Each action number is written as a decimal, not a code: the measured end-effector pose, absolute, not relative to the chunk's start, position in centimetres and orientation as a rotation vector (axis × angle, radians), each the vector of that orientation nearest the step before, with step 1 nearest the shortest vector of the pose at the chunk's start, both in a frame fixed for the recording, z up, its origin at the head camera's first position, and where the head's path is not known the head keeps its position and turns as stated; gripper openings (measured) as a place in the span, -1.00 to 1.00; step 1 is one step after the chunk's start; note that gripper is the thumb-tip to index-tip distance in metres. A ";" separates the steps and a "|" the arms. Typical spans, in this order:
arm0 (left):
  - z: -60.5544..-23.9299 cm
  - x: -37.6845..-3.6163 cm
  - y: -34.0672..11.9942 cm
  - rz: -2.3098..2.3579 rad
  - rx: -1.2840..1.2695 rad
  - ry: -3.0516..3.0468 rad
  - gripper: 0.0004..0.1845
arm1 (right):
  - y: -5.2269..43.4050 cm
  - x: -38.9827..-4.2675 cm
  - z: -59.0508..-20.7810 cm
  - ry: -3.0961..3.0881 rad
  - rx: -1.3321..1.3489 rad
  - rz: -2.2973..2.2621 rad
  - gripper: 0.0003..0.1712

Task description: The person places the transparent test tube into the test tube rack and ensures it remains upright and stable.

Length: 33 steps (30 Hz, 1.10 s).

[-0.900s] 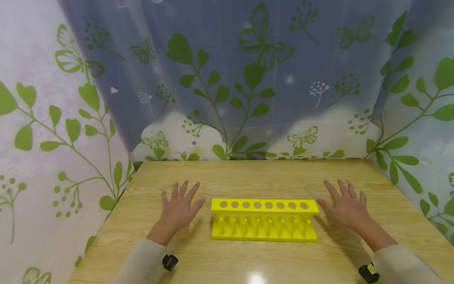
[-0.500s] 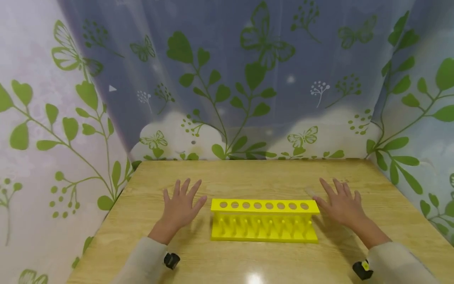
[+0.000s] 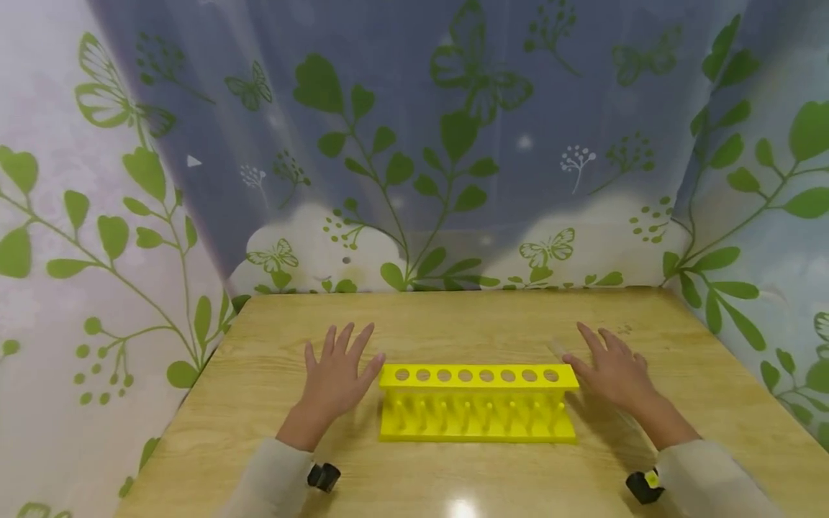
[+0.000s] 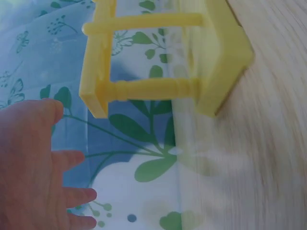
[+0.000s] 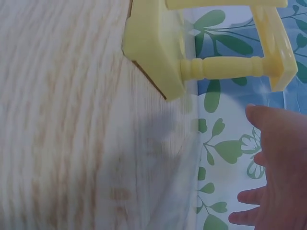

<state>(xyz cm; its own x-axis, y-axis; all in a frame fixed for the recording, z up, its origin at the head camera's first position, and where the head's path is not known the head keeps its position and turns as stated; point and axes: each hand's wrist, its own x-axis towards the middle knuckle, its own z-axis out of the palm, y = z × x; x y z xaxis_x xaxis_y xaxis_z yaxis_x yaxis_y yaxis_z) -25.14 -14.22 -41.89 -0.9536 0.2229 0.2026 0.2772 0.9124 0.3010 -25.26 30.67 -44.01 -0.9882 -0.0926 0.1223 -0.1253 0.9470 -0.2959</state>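
Note:
A yellow test tube rack [image 3: 478,435] stands upright on the table, with a row of round holes along its top plate and a row of pegs on its base. Just off its left end is my left hand [image 3: 333,381], fingers spread and nothing held. My right hand [image 3: 614,374] hovers by the right end, its fingers extended and thumb near the top plate's corner. In the left wrist view, a gap shows between the thumb and the rack [image 4: 211,57]. The right wrist view likewise shows the thumb apart from the rack's end post [image 5: 223,68].
The wooden table [image 3: 414,324] meets a patterned curtain [image 3: 388,144] at the back and sides. A faint clear strip [image 3: 557,350] lies on the table, partly behind my right hand; its kind cannot be told. Black wrist devices sit below both hands.
Both hands have drawn in toward the rack's two ends, the left moving right and the right moving left. The rack stays in place on the table; the view has shifted slightly.

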 end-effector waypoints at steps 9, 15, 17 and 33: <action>-41.1 -25.1 -12.8 -0.537 -0.415 -2.882 -0.33 | 30.0 -25.9 -43.8 -3.013 0.145 0.535 -0.12; -40.9 -24.7 -11.6 -0.503 -0.444 -2.857 -0.32 | 29.5 -25.9 -43.8 -3.043 0.112 0.535 -0.20; -41.1 -24.6 -11.3 -0.480 -0.456 -2.849 -0.32 | 29.4 -25.9 -43.8 -3.055 0.091 0.531 -0.20; -42.8 -23.8 -9.2 -0.461 -0.535 -2.811 -0.29 | 29.4 -25.8 -44.3 -3.143 -0.085 0.515 -0.29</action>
